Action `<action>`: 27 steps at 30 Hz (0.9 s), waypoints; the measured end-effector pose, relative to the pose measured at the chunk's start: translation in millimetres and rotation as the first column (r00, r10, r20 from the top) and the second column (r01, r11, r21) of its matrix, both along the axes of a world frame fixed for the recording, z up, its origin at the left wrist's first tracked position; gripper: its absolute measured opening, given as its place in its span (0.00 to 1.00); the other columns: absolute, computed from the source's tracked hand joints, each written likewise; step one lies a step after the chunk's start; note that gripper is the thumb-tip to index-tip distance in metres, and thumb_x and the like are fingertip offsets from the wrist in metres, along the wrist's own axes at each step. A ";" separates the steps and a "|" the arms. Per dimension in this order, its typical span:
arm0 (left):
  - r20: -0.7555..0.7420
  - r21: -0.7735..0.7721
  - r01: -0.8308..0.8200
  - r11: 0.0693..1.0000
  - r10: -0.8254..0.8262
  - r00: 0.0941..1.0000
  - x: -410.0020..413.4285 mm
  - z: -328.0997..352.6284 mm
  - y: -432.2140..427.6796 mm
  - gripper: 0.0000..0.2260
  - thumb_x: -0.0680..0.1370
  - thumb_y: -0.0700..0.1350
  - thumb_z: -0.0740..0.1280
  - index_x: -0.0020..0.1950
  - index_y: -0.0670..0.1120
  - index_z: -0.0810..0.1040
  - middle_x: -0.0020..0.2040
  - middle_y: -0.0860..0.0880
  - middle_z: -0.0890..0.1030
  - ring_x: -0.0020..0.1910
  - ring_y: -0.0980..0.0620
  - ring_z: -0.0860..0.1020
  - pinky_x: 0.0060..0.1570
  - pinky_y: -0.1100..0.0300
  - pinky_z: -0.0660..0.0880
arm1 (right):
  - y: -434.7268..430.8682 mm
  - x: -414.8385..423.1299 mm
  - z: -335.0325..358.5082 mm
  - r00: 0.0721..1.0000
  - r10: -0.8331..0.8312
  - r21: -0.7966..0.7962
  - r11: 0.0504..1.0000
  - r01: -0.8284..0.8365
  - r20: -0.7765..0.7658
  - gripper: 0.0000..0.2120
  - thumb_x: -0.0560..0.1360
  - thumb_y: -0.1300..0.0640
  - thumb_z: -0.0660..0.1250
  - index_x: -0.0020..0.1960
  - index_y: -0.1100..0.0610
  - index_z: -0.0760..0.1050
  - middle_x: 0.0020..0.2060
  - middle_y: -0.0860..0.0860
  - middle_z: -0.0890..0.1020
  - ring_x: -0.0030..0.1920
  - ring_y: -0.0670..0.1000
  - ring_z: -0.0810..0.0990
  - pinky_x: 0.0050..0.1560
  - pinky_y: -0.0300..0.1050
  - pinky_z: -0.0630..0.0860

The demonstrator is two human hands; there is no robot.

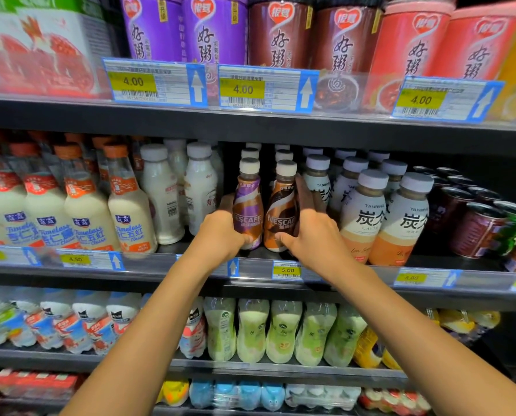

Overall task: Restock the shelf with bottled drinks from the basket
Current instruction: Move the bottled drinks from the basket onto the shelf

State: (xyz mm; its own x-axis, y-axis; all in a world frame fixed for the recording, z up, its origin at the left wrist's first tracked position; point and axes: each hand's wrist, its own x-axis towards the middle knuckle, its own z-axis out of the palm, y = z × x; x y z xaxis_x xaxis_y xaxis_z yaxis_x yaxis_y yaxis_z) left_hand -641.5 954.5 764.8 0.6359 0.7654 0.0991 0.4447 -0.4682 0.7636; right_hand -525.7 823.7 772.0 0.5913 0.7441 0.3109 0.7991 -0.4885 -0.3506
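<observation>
Two Nescafe bottles stand side by side at the front of the middle shelf: a purple-labelled bottle and a brown-labelled bottle, with more of the same lined up behind them. My left hand wraps around the left side of the purple bottle. My right hand wraps around the right side of the brown bottle, thumb on its front. The basket is out of view.
White milk bottles stand left of the Nescafe rows, Tanbing latte bottles right of them, then dark cans. Porridge cups fill the shelf above. Green drinks sit on the shelf below.
</observation>
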 end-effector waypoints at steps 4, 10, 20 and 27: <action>-0.029 0.003 -0.003 1.000 0.003 1.000 0.3 -0.3 0.9 0.22 0.73 0.43 0.76 0.65 0.42 0.74 0.56 0.42 0.81 0.50 0.45 0.78 0.52 0.55 0.75 | 0.0 -0.3 1.9 1.000 0.007 -0.013 1.000 -0.007 -0.010 0.19 0.76 0.46 0.70 0.44 0.56 0.63 0.49 0.58 0.79 0.51 0.61 0.78 0.46 0.50 0.73; -0.048 -0.006 -0.011 1.000 0.010 0.999 0.5 0.5 0.2 0.20 0.74 0.43 0.75 0.64 0.40 0.76 0.50 0.44 0.80 0.46 0.48 0.76 0.47 0.57 0.72 | -0.7 0.1 1.6 1.000 0.014 -0.028 1.000 -0.014 -0.002 0.18 0.77 0.46 0.69 0.45 0.55 0.63 0.50 0.59 0.79 0.52 0.61 0.78 0.45 0.49 0.72; -0.057 -0.006 -0.022 1.000 0.022 0.998 2.1 2.2 -0.5 0.22 0.74 0.42 0.75 0.65 0.40 0.74 0.50 0.43 0.79 0.45 0.47 0.76 0.45 0.57 0.73 | 0.2 1.9 0.0 0.999 0.032 -0.023 0.999 -0.032 -0.004 0.18 0.77 0.46 0.69 0.45 0.56 0.63 0.50 0.59 0.79 0.52 0.61 0.78 0.44 0.48 0.71; -0.070 0.021 -0.020 1.000 0.021 0.997 0.7 3.8 -6.0 0.20 0.74 0.43 0.75 0.63 0.41 0.75 0.52 0.43 0.80 0.49 0.45 0.78 0.49 0.56 0.74 | -0.7 0.4 0.3 0.999 0.033 -0.012 0.999 -0.033 -0.001 0.17 0.77 0.47 0.69 0.45 0.55 0.64 0.50 0.58 0.79 0.52 0.60 0.78 0.45 0.48 0.73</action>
